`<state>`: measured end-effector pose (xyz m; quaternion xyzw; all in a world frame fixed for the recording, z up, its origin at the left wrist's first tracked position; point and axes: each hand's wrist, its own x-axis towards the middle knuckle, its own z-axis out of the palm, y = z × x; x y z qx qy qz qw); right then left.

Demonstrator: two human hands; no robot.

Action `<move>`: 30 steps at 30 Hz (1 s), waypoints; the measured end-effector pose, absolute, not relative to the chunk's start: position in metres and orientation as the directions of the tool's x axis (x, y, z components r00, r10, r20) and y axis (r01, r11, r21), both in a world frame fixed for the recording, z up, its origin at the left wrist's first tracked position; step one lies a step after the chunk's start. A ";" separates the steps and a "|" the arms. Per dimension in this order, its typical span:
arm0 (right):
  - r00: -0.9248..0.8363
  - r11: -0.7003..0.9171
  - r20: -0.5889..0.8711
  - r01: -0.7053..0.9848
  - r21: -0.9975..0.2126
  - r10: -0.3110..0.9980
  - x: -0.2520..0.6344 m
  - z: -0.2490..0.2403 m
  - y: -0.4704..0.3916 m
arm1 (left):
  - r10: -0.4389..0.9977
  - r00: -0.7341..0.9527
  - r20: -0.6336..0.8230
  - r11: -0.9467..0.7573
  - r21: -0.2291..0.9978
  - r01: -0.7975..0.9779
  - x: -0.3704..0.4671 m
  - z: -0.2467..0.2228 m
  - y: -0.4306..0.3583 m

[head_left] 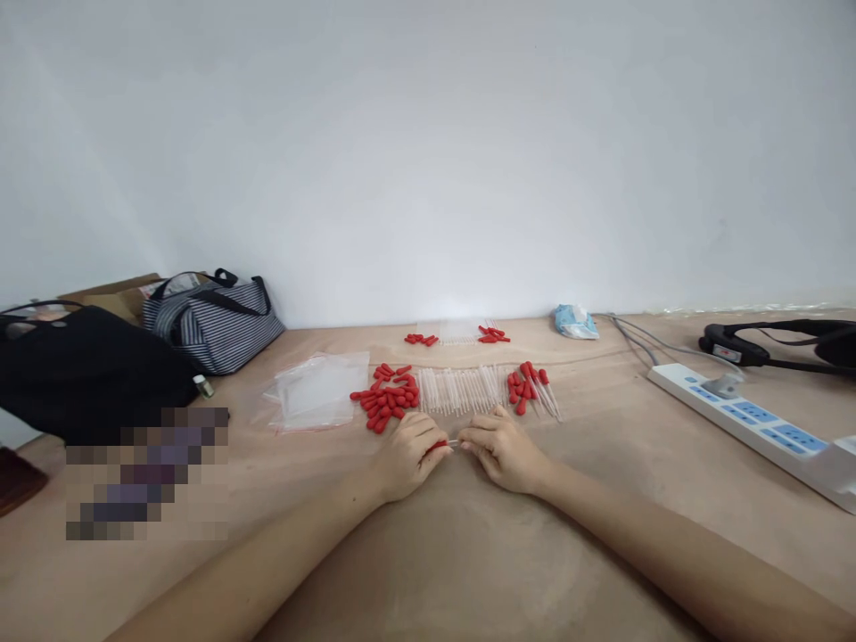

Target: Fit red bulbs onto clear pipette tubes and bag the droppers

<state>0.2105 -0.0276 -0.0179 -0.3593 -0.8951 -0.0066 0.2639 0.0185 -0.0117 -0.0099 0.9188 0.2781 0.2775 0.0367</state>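
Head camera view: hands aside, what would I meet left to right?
Black bag, striped bag, clear plastic bags, nearer red bulb pile, nearer row of tubes, red-topped droppers, blue packet, power strip.

Left arm: bare, slanting in from the bottom left.
Left hand: back upward, fingers curled, thumb and forefinger pinching, tips toward the right hand.
Right arm: bare, slanting in from the lower right.
Right hand: fingers bent, pinching against the thumb.
Spacing: fingertips near, not touching.
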 end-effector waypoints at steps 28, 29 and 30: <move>0.237 -0.123 0.269 0.916 -0.381 0.933 0.301 -0.012 0.035 | 0.683 0.532 0.501 -0.704 0.257 0.662 0.012 -0.014 -0.007; 0.157 -0.039 0.298 0.930 -0.366 0.941 0.298 -0.013 0.036 | 0.685 0.525 0.505 -0.697 0.246 0.673 0.012 -0.014 -0.007; 0.083 0.033 0.322 0.940 -0.340 0.943 0.295 -0.013 0.037 | 0.690 0.512 0.511 -0.685 0.231 0.691 0.013 -0.014 -0.007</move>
